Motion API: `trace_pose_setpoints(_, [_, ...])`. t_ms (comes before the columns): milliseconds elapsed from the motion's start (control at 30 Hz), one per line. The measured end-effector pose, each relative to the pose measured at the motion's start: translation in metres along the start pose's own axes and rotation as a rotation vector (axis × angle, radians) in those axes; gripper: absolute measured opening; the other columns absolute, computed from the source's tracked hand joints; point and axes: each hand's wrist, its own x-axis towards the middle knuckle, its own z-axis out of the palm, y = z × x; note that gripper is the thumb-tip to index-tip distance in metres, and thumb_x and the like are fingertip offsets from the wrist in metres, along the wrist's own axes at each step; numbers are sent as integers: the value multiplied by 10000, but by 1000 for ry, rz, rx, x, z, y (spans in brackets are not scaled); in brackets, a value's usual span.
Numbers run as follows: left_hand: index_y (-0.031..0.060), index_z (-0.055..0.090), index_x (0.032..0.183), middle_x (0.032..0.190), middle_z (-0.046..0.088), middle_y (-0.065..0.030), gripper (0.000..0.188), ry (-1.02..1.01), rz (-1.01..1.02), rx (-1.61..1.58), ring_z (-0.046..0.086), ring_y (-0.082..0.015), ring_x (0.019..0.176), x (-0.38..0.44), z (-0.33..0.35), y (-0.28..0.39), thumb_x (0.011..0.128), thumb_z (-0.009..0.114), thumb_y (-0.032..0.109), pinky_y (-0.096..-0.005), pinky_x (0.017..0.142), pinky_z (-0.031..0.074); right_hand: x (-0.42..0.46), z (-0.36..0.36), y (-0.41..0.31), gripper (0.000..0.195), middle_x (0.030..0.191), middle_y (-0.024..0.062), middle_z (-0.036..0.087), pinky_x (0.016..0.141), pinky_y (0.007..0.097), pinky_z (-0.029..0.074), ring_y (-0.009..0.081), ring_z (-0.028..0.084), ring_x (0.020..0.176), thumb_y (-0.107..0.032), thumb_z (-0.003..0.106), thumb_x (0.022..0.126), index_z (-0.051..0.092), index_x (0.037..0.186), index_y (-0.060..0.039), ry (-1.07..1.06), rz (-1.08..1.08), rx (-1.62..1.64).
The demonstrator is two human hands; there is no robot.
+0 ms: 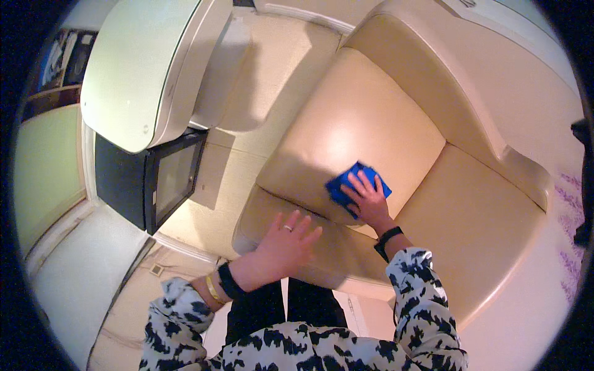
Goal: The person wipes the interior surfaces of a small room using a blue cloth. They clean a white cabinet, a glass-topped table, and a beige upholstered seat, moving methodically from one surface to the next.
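My right hand (370, 200) presses a folded blue cloth (341, 185) flat against the seat cushion (343, 116) of a beige leather-like sofa. Its fingers are spread over the cloth, and part of the cloth is hidden beneath them. With fingers apart and nothing in it, my left hand (287, 241) is over the near padded section (274, 204) of the sofa; whether it touches the surface I cannot tell. A ring and a dark wristband are on the left hand and wrist.
A glossy white rounded furniture piece (134, 69) stands at the upper left. Below it sits a black cabinet (174, 176) with a glass-panelled door. The sofa's backrest (417, 79) curves along the far right, and another padded section (464, 213) adjoins the seat at right.
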Motion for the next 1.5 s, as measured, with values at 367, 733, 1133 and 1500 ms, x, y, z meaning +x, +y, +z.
trace_pose_setpoints(367, [39,601,1292,1283,619,-206,516,339,-121,-93,579,-392,1194,-2,52,11,900,649,372,-503,1002,473,141,31,-104,532,1579,8,394,1200,630,169,260,275,1499,-304,625,891,554,1415,-247,-131,-443,0])
trace_pose_setpoints(733, [43,616,1225,1101,651,-135,452,392,-93,-127,634,-299,1014,-7,37,10,835,674,263,-432,838,530,-29,34,-17,522,1596,-70,375,1225,568,177,191,355,1454,-303,554,883,562,1405,-298,-283,-512,-221])
trace_pose_setpoints(1133, [47,621,1227,1093,660,-130,467,324,-122,-87,636,-308,1010,-8,35,6,829,704,276,-424,834,533,-97,22,48,832,1673,165,113,1211,556,207,414,117,1528,-523,644,906,290,1582,-189,-24,632,-88])
trace_pose_setpoints(1500, [67,659,1156,987,684,-101,377,523,-114,-9,661,-302,919,-13,45,6,830,706,250,-435,756,545,-128,79,18,637,1386,298,499,1161,479,340,483,557,1198,-446,655,920,574,1290,66,-605,872,-74])
